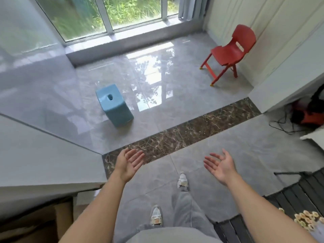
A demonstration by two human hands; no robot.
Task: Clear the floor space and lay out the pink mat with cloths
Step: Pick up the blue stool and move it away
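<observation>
Floor tiles [175, 109] open between blue stool [114, 105] and red chair [231, 50], left hand [128, 164], right hand [221, 166] palm up, fingers [138, 157] spread.

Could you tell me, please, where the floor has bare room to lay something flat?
The widest bare patch is glossy tile between the blue stool, the red chair, the window ledge and the dark marble strip. Another lies nearer, under the open left hand and right hand. Crowded: the right edge, with cables and a slatted mat.
</observation>
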